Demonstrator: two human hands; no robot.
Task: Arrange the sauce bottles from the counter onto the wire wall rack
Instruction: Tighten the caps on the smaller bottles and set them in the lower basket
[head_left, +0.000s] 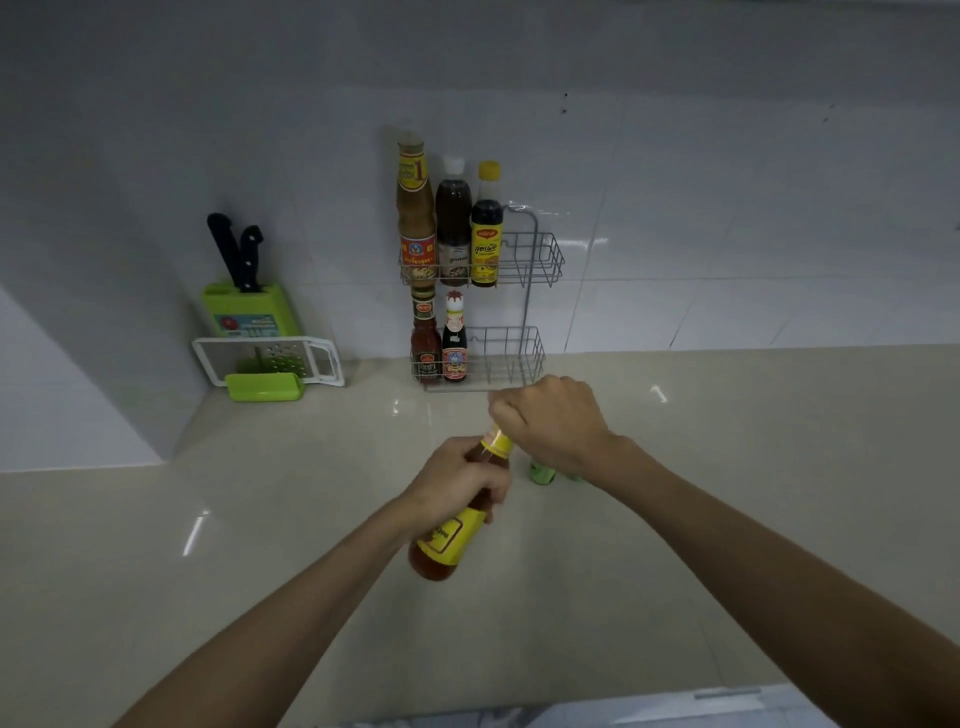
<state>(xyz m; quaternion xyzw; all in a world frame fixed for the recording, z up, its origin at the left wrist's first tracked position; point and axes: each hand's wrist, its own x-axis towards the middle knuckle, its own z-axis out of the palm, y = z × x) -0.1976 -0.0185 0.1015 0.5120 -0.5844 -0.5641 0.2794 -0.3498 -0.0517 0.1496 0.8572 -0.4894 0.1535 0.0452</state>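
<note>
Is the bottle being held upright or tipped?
Tipped. The yellow-labelled sauce bottle slants, cap toward the rack, base toward the person; left hand grips its neck, right hand holds the cap.

Home kitchen, tiled wall (727, 182), sauce rack (524, 270), knife block (249, 312), counter (260, 519)

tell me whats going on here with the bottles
A person holds a yellow-labelled sauce bottle tilted above the counter: the left hand grips its neck, and the right hand is curled round its yellow cap. It is not yet on the wire rack, whose upper basket carries three bottles and whose lower basket carries two bottles, each with free room on the right.
</note>
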